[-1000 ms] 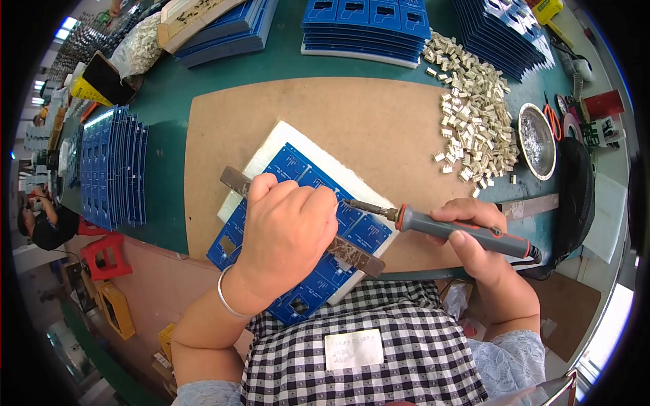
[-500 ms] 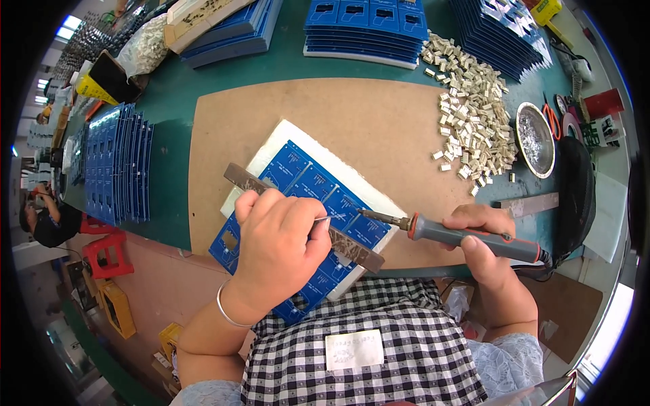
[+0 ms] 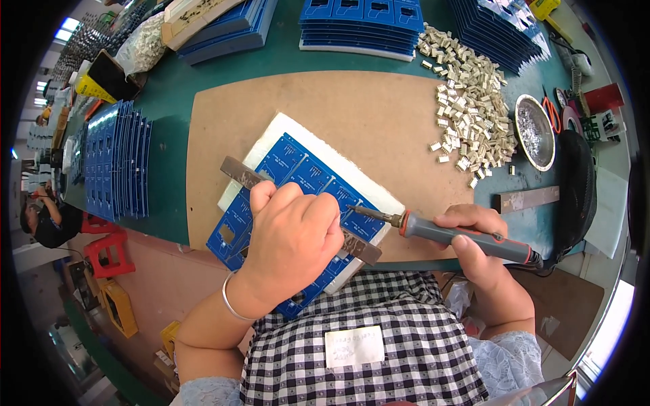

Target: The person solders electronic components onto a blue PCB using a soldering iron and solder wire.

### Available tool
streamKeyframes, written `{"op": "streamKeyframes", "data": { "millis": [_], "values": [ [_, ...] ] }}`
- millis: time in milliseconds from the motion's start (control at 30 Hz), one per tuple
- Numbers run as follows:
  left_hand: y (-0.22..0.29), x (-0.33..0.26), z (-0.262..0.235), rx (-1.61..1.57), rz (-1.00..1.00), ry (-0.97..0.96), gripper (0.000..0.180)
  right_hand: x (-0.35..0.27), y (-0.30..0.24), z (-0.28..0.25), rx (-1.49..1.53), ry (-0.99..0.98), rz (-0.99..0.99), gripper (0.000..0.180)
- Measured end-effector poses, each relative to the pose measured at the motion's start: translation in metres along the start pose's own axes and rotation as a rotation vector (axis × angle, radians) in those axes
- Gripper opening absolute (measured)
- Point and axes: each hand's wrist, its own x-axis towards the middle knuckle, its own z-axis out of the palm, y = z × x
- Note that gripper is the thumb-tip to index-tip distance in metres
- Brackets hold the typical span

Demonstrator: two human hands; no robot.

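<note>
My right hand (image 3: 479, 238) grips a grey soldering iron (image 3: 433, 231) with red-orange trim, its tip pointing left at a blue circuit board (image 3: 305, 174). The tip is at or just above the board; contact is hard to tell. My left hand (image 3: 288, 240) is closed over the board's middle, thumb and forefinger pinched together. Its solder wire is now almost wholly hidden by the fingers. Under that hand, a worn metal bar (image 3: 240, 172) lies slantwise across the board. Board and bar rest at an angle on a white foam pad (image 3: 352, 157).
A brown board (image 3: 365, 101) covers the green table. Many small pale connectors (image 3: 474, 115) are heaped right, beside a metal bowl (image 3: 535, 132) and another metal bar (image 3: 527, 199). Blue board stacks (image 3: 359, 30) stand behind, others (image 3: 116, 159) at left. The iron's cord (image 3: 538, 260) trails right.
The iron and my right hand have shifted slightly left and up in the picture. My left hand has turned a little, covering the thin wire that showed at its fingertips.
</note>
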Motion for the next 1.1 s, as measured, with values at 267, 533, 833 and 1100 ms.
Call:
{"op": "streamKeyframes", "data": {
  "millis": [267, 533, 833, 1100],
  "values": [
    [-0.001, 0.006, -0.001, 0.002, 0.003, -0.007, 0.018, 0.004, -0.001, -0.002, -0.004, -0.035, 0.011, 0.029],
    [-0.002, 0.009, 0.002, 0.009, 0.007, -0.016, 0.019, 0.004, -0.002, -0.003, 0.018, -0.042, 0.019, 0.028],
    [-0.003, 0.014, -0.004, 0.034, -0.013, -0.092, 0.016, 0.017, -0.015, -0.007, -0.088, -0.108, 0.013, 0.026],
    [-0.01, 0.002, -0.025, -0.09, -0.03, 0.08, 0.009, 0.011, -0.015, -0.006, -0.124, -0.071, -0.003, 0.027]
  ]
}}
